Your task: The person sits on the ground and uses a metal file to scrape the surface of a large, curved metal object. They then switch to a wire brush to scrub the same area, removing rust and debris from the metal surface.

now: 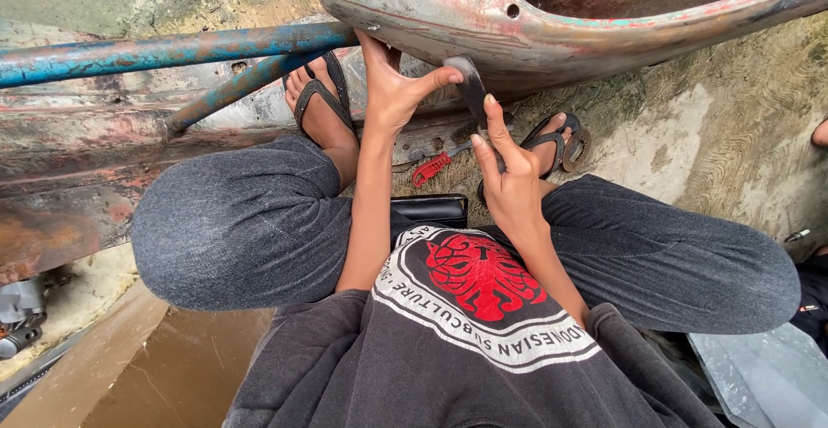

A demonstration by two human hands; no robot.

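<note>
- Rusted metal, flaking red and teal paint: that is the curved body shell [535, 22] in front of you, and its lower edge is where both of your hands meet.
- A dark flat metal piece [472, 87] hangs at that lower edge, just below the shell's lip, between your two hands.
- Your left hand [392, 87] reaches up to the shell's edge, fingers curled against the underside of the lip, thumb stretched out to the right so its tip presses on the top of the dark piece. The hand is part closed, bracing rather than wrapped round anything.
- Your right hand [509, 173] sits just below and to the right of the piece, fingers held together and pointing up; the fingertips touch its lower end. You cannot tell from this view whether the fingers pinch it or only push against it.
- Below the hands, a red-handled tool [434, 166] lies on the ground between your feet, untouched, close to your right hand.
- Your feet in black flip-flops [321, 100] rest either side of the work, knees spread in grey trousers.
- A blue, rust-spotted tube [164, 50] runs in from the left and meets the shell beside your left hand.
- A black box-like thing [431, 210] sits at your lap, between your forearms.
</note>
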